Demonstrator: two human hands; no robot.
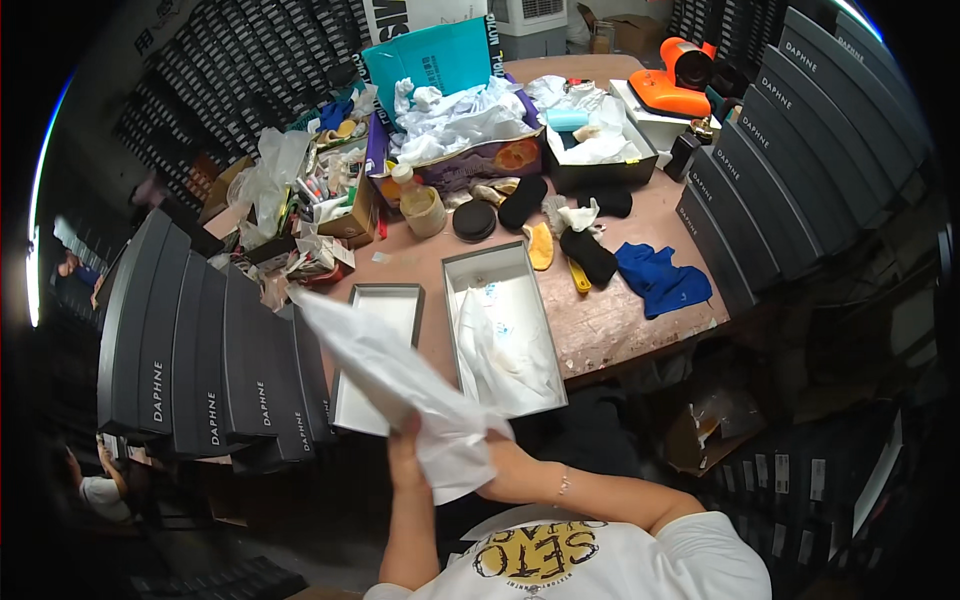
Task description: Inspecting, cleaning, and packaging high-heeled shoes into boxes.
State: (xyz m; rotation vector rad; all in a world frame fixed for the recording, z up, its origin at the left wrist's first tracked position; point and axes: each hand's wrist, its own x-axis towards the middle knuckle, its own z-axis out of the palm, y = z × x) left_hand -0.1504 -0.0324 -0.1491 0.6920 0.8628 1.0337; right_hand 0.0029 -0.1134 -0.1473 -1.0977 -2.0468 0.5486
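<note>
White paper (385,362) is pinched in the grip of a person's left hand (404,456) and right hand (515,471), raised at the worktop's (650,338) near edge. An open box (512,264) sits just beyond.

At the upper right of the frame, we are seeing an orange device (660,92) resting on a white box (652,121). Right of centre, a blue cloth (660,279) is lying rumpled on the table (640,345), with a yellow tool (579,277) lying to its left. At upper centre, crumpled white paper (460,120) is filling a purple carton (465,170); below it, a yellowish bottle (423,213) is standing near a round black tin (474,221).
</note>
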